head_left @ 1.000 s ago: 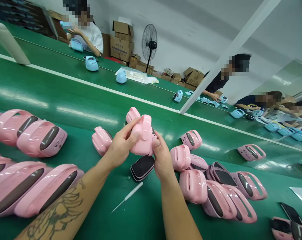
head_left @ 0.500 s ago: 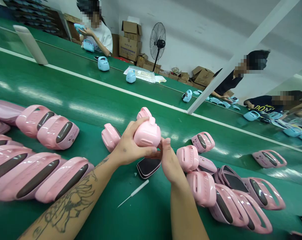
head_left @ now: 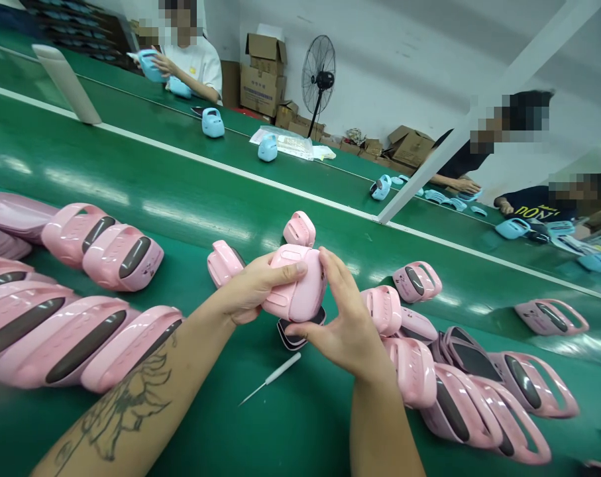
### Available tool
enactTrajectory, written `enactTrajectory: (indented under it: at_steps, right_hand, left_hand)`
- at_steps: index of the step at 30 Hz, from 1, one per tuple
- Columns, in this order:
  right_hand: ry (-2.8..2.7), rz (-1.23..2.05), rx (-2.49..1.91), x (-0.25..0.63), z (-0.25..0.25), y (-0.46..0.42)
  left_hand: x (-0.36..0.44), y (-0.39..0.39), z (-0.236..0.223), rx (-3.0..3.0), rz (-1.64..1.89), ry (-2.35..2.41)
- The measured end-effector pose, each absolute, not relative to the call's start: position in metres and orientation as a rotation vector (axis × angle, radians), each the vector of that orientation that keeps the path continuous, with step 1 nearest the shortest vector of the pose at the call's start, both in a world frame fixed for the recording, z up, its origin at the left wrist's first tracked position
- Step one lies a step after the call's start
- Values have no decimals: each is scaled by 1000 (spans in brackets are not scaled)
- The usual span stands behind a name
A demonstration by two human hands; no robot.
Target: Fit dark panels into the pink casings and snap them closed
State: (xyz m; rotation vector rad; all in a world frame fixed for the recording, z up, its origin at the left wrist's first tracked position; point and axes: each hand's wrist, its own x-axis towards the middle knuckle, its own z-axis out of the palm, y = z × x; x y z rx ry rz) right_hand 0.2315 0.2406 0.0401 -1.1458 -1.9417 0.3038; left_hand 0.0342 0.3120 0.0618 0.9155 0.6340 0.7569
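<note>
Head camera, and we're right over the green conveyor belt (head_left: pixel 181 225) with both hands in the thick of it! The left hand (head_left: pixel 248 291), tattooed forearm (head_left: pixel 126 404) reaching in from the near left, has its fingers (head_left: pixel 280 271) closed across a glossy pink plastic casing (head_left: pixel 295 285), grasping it from the left side. Over on the right, the right hand (head_left: pixel 340 331) comes in with its fingers (head_left: pixel 334 265) curved and spread against the casing's right side, and the thumb (head_left: pixel 300 329) runs along under its lower edge. So that casing is up off the belt, held between both hands at the centre of the scene!

Just below it, a black padded panel (head_left: pixel 300 331) with a pink rim lies on the belt, mostly hidden by the casing and the right thumb. Nearer still, a white-handled pick (head_left: pixel 275 374) lies alone, its thin point aimed left. Two pink casings (head_left: pixel 224 263) sit just beyond the hands, packed rows of pink casings (head_left: pixel 121 265) fill the left, and a looser cluster of pink casings (head_left: pixel 409 371) crowds the right.

Across on the far belt (head_left: pixel 146 119), light-blue casings (head_left: pixel 213 123) are spaced along, and a co-worker (head_left: pixel 191 66) at far left holds one up. Cardboard boxes (head_left: pixel 261 76) and a standing fan (head_left: pixel 319 69) stand behind.
</note>
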Motion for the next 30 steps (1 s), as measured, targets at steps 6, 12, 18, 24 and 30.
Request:
enactTrajectory:
  at_steps: [6, 12, 18, 24, 30]
  right_hand:
    - [-1991, 266, -1164, 235, 47, 236]
    - [-2007, 293, -1155, 232, 49, 233]
    - [-2007, 275, -1189, 233, 54, 228]
    - [-2028, 234, -1219, 229, 58, 223]
    - [-2031, 193, -1267, 224, 60, 221]
  left_hand:
    - [32, 313, 64, 920, 761, 629]
    - [33, 310, 66, 918, 755, 627]
    - [34, 307, 67, 961, 774, 604]
    - [35, 305, 68, 995, 760, 575]
    - [37, 305, 67, 936, 747, 614]
